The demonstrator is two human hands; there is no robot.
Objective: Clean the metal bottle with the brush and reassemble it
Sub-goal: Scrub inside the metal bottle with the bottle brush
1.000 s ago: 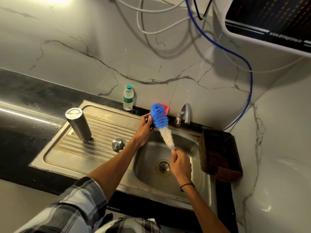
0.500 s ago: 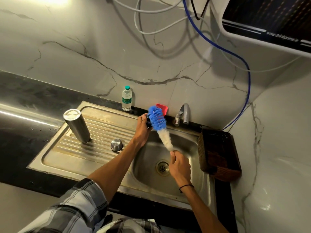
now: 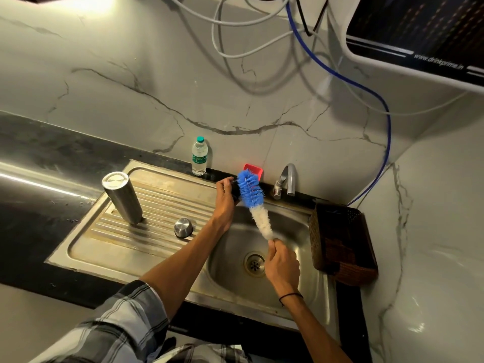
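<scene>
Little has changed over the last second: the brush [image 3: 255, 205] has only tipped and drifted slightly, staying in both hands over the sink [image 3: 301, 281] near the middle of the frame. I judge the scrubbing of the bottle has not yet begun, and the person is still readying the brush.

The right hand [image 3: 282, 263], lower centre, has its fingers curled round the bottom of the brush, just under the white bristles. The left hand [image 3: 225, 196], above it, grips a small dark thing pressed against the blue bristle head; what that thing is cannot be made out, as the bristles and the hand cover most of it.

The metal bottle [image 3: 121, 197] stands on the ribbed draining board [image 3: 86, 247] at centre left of the frame, well apart from both hands and touched by neither. Its top looks flat and closed, so it may be standing mouth down, though I cannot be sure. A small round metal cap [image 3: 183, 227] lies on the same board between the bottle and the left forearm, also untouched. Next, by my reckoning, one hand must let go and reach left for the bottle.
</scene>
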